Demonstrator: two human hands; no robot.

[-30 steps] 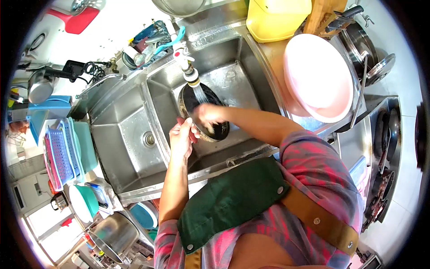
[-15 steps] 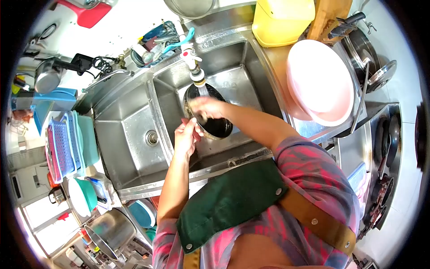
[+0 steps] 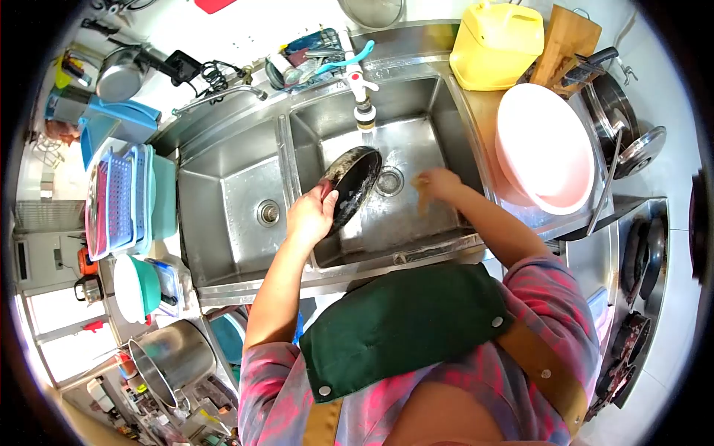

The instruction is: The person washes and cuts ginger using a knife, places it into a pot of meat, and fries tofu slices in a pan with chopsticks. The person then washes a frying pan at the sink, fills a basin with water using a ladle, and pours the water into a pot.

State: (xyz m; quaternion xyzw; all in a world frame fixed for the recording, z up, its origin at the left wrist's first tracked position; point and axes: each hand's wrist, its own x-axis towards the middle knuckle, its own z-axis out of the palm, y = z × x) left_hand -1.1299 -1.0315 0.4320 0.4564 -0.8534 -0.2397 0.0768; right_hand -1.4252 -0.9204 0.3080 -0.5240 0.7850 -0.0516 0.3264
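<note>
My left hand [image 3: 308, 214] is closed round the reddish handle of a dark frying pan [image 3: 358, 186]. The pan is tilted over the right sink basin [image 3: 416, 134], its black inside turned to the right and its worn, browned outer wall showing at the top. To the right of the pan, apart from it, my right hand [image 3: 442, 186] grips a limp tan piece [image 3: 422, 197], blurred by motion, perhaps a cloth or scrub pad. The white tap [image 3: 363, 104] hangs over the basin beyond the pan, with a little water below its spout.
A left basin [image 3: 223, 201] adjoins the right one. On the right counter stand a pink bowl [image 3: 544, 149], a yellow jug [image 3: 497, 44] and a wooden cutting board [image 3: 569, 41]. Stacked plastic baskets [image 3: 123, 215] stand at the left. A second tap [image 3: 223, 97] reaches over the left basin.
The pan has come out from under the running tap and tilted up, held by my left hand. My right hand has moved from inside the pan to the right. The camera view has shifted.
</note>
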